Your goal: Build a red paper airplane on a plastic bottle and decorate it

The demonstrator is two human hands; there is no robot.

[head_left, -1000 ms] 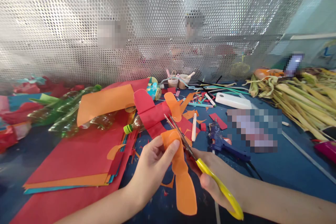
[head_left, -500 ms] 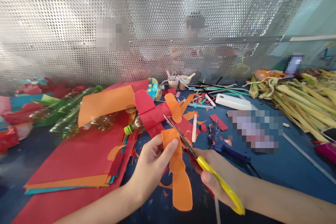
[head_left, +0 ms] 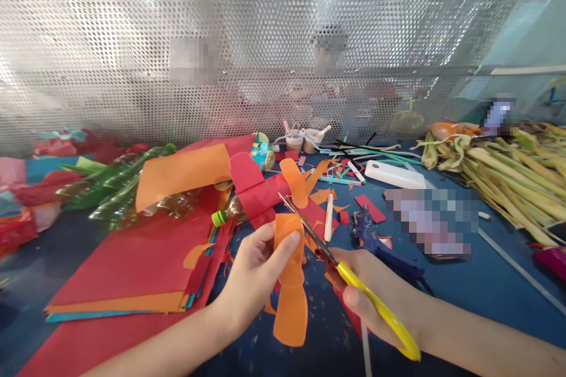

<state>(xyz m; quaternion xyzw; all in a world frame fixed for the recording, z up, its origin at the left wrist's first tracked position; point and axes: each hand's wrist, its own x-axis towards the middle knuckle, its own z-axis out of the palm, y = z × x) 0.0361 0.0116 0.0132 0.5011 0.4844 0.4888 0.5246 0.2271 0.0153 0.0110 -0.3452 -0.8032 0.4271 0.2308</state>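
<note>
Between the thumb and fingers of my left hand point(head_left: 259, 268) is an orange paper cutout point(head_left: 290, 312), pinched near its top, its rounded lower lobe hanging down. My right hand point(head_left: 375, 285) grips yellow-handled scissors point(head_left: 371, 300), the blades pointing up and left. The blades lie close along the right edge of the orange paper's top; whether they touch it I cannot tell. Just beyond sit a red paper cutout point(head_left: 252, 188) and another orange strip with rounded ends point(head_left: 294, 182). A blue glue gun point(head_left: 384, 247) lies right of the scissors.
Stacked coloured paper point(head_left: 128, 265) and green plastic bottles point(head_left: 132, 182) occupy the left. Paper scraps, a white marker point(head_left: 328, 217) and a white case point(head_left: 395, 175) lie ahead. Dried husks point(head_left: 508, 171) are at the right. A perforated metal screen point(head_left: 265, 41) rises behind.
The orange cutout's hanging lower end has swung a little to the left. Both hands keep nearly the same pose, and the view has shifted slightly.
</note>
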